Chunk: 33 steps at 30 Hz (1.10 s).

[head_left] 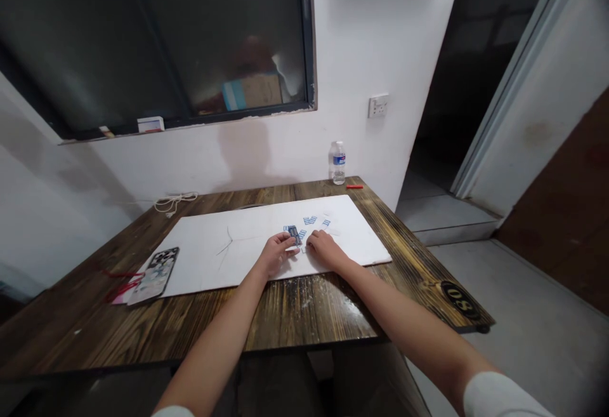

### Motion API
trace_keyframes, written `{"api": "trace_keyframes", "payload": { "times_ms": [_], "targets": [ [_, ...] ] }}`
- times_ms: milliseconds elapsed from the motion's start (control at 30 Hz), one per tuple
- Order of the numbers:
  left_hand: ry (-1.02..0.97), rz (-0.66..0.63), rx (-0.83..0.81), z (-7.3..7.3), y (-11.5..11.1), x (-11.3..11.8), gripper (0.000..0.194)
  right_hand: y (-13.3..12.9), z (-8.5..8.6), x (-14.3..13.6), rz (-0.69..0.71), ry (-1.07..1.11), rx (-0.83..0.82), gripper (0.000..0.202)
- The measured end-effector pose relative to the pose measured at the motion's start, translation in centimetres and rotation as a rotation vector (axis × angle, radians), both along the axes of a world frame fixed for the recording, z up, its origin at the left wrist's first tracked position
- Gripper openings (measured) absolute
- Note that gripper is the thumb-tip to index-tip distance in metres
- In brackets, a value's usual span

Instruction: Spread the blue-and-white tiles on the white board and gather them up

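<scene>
My left hand (276, 253) rests over the white board (200, 245) with a small dark rectangular piece (295, 235) pinched between thumb and fingers. Its surface shows a pale pattern too small to read. Close on its right, my right hand (323, 249) is low on the board with curled fingers; what they hold, if anything, is hidden. Just beyond both hands lie several small blue-and-white pieces (310, 220), some partly hidden by the dark piece and the fingers. Thin dark strands (230, 240) lie on the board to the left.
A phone with a patterned case (159, 272) lies at the board's left end beside a red cord (121, 289). At the back of the wooden table (304, 318) are a white cable (175, 201), a plastic bottle (339, 164) and a red pen-like stick (354, 186).
</scene>
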<state>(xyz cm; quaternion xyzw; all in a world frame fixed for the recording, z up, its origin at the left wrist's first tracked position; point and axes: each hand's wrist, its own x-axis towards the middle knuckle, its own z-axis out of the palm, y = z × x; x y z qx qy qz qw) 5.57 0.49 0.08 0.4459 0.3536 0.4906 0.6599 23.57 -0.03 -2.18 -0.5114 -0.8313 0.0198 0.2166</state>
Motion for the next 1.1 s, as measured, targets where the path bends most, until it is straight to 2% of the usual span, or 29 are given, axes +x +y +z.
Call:
{"api": "trace_keyframes", "payload": {
  "times_ms": [267,467,533,700,900,1000,1100],
  "targets": [
    [0.001,0.055,-0.021,0.0,0.0,0.1,0.040,-1.1,1.2,0.3,0.079,-0.077,-0.003,0.020],
    [0.038,0.118,0.025,0.1,0.2,-0.1,0.040,-2.8,2.3,0.9,0.245,-0.150,0.015,0.055],
    [0.038,0.134,0.030,0.2,0.2,-0.2,0.039,-2.7,2.3,0.9,0.292,-0.147,0.010,0.051],
    [0.037,0.184,0.066,0.2,0.4,-0.2,0.038,-2.4,2.2,0.7,0.441,-0.119,-0.005,0.022],
    [0.068,0.251,0.116,-0.2,0.8,-0.3,0.039,-2.4,2.3,1.0,0.578,0.003,-0.092,0.012],
    [0.102,0.251,0.139,-0.4,0.9,-0.4,0.036,-2.2,2.3,1.2,0.572,0.128,-0.119,0.015],
    [0.162,0.219,0.175,-0.3,0.8,-0.5,0.032,-1.9,2.2,0.9,0.457,0.357,-0.083,0.019]
  ]
}}
